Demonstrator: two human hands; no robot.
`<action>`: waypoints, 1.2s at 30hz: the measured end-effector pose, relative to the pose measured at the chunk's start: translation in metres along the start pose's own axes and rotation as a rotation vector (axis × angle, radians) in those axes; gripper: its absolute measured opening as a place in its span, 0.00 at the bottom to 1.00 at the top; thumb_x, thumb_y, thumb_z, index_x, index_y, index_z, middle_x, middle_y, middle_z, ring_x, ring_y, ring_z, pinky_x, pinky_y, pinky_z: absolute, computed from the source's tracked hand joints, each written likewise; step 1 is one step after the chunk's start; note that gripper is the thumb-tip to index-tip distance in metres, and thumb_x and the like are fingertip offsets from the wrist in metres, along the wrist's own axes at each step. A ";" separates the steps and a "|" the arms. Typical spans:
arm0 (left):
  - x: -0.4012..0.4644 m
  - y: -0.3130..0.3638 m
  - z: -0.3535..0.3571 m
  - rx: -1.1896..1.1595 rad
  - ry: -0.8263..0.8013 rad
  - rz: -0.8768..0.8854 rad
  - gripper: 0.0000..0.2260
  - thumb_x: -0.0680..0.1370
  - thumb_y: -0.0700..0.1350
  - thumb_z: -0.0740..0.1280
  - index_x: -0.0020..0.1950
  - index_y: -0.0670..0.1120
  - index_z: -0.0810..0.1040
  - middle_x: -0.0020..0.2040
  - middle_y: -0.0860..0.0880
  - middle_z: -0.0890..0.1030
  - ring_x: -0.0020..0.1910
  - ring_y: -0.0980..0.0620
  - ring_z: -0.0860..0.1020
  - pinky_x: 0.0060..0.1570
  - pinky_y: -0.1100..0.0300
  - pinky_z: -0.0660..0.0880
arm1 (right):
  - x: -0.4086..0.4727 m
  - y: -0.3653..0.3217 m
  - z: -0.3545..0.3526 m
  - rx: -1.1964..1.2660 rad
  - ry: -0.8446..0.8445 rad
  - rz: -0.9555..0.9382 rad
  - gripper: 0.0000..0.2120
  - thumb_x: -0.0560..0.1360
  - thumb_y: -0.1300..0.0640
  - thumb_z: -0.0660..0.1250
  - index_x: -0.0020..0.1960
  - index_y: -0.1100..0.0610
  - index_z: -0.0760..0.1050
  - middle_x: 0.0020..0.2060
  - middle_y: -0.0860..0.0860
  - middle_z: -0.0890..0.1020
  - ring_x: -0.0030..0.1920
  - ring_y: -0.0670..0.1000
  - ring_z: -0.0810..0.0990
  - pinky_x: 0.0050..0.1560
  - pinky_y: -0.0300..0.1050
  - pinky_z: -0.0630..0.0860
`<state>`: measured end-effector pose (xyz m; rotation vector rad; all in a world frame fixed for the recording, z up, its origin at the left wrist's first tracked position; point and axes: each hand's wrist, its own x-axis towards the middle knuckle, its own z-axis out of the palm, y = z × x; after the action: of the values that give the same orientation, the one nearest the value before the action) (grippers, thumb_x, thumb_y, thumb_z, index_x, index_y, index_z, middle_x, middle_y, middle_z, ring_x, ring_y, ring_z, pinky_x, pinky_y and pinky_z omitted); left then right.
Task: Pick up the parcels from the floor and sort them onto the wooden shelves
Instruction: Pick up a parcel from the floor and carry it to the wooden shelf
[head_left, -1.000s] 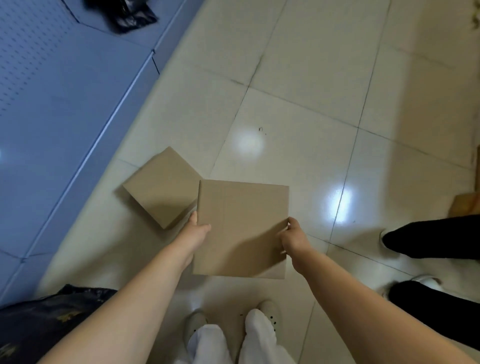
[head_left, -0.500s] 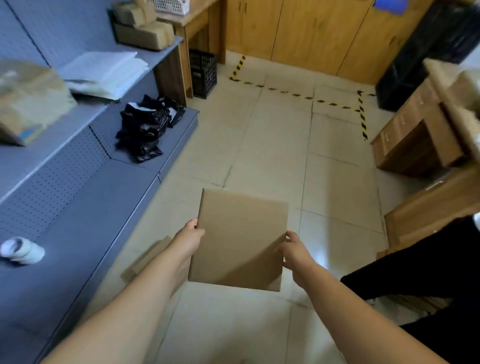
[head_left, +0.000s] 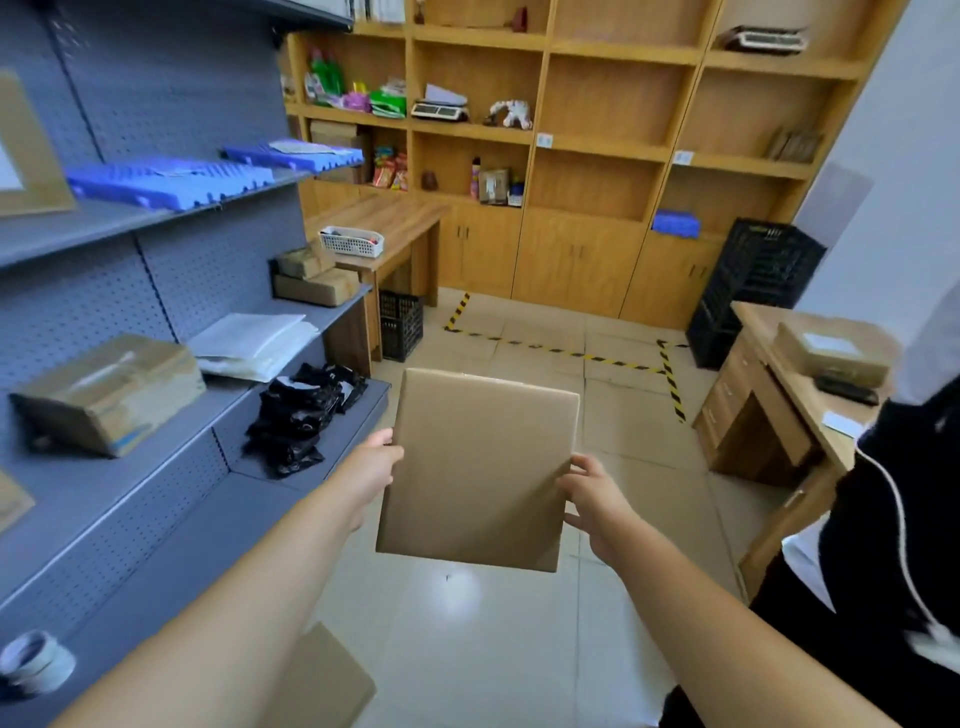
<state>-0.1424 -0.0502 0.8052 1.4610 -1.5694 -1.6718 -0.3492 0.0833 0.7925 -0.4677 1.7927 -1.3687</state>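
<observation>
A flat brown cardboard parcel (head_left: 480, 467) hangs in front of me above the tiled floor. My left hand (head_left: 370, 470) grips its left edge and my right hand (head_left: 589, 493) grips its right edge. A second flat brown parcel (head_left: 327, 680) lies on the floor at the bottom, partly hidden by my left arm. The wooden shelves (head_left: 597, 135) fill the far wall, some compartments holding small items, others bare.
A grey metal rack (head_left: 130, 499) on the left carries boxes, black bags and blue trays. A wooden desk (head_left: 779, 395) and a person in black (head_left: 883, 545) stand at the right. Black crates (head_left: 753, 291) sit at the far right, and yellow-black tape marks the floor.
The parcel has come up off the floor in both hands. My view has risen from the tiles to the room and the wooden shelves ahead. The second parcel stayed on the floor.
</observation>
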 end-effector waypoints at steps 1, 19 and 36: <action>-0.004 0.008 0.000 -0.013 0.010 0.014 0.21 0.80 0.43 0.54 0.74 0.50 0.59 0.73 0.46 0.63 0.69 0.43 0.66 0.69 0.46 0.62 | -0.004 -0.008 -0.004 0.009 0.003 -0.022 0.17 0.74 0.68 0.55 0.60 0.55 0.68 0.50 0.52 0.78 0.53 0.54 0.76 0.52 0.52 0.74; -0.032 0.050 -0.018 -0.362 0.100 0.129 0.19 0.74 0.65 0.58 0.47 0.53 0.80 0.55 0.46 0.79 0.56 0.47 0.75 0.63 0.46 0.70 | -0.023 -0.050 -0.020 0.409 0.022 -0.168 0.17 0.79 0.44 0.55 0.61 0.52 0.73 0.55 0.54 0.79 0.56 0.55 0.80 0.58 0.61 0.76; -0.056 0.068 -0.059 -0.334 -0.038 0.304 0.11 0.77 0.53 0.62 0.59 0.55 0.72 0.53 0.47 0.80 0.50 0.49 0.76 0.53 0.48 0.72 | -0.018 -0.060 -0.010 0.250 -0.286 -0.034 0.24 0.76 0.37 0.56 0.66 0.48 0.66 0.61 0.57 0.77 0.60 0.58 0.77 0.59 0.64 0.75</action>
<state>-0.0941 -0.0491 0.8995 0.9762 -1.3678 -1.6862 -0.3564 0.0816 0.8551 -0.5306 1.3686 -1.4465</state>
